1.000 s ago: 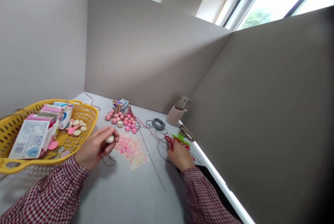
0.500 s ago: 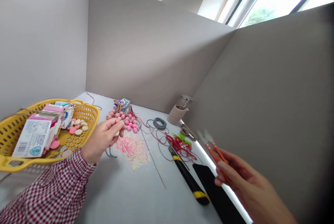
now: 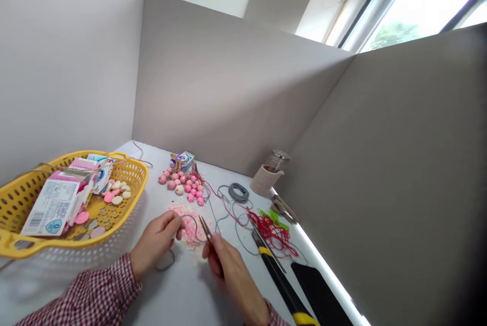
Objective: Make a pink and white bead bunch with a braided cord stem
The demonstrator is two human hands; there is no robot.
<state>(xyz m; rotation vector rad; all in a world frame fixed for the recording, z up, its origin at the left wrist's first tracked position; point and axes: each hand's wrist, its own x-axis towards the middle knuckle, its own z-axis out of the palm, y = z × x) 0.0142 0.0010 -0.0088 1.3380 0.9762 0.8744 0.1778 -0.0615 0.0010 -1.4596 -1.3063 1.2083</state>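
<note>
My left hand [image 3: 158, 240] is closed over a small pale piece and a grey cord [image 3: 190, 227] that loops across the table. My right hand [image 3: 228, 270] pinches small snips [image 3: 205, 226], their thin blades pointing up at the cord just right of the left fingers. Both hands hover over a heap of pink and white crumbs [image 3: 190, 222]. Behind the heap lies a cluster of pink and cream beads [image 3: 182, 186].
A yellow basket [image 3: 125, 166] at the left holds boxes and flat pink and cream pieces. Red thread [image 3: 274, 229], a grey cord coil [image 3: 238, 191], a black-and-yellow knife [image 3: 281, 280], a dark phone [image 3: 323, 295] and a jar in a knit sleeve [image 3: 266, 176] lie right. Grey partitions enclose the desk.
My right hand took the snips from the right side and brought them in to the cord by my left hand. My left hand dropped from above the beads to the crumb heap.
</note>
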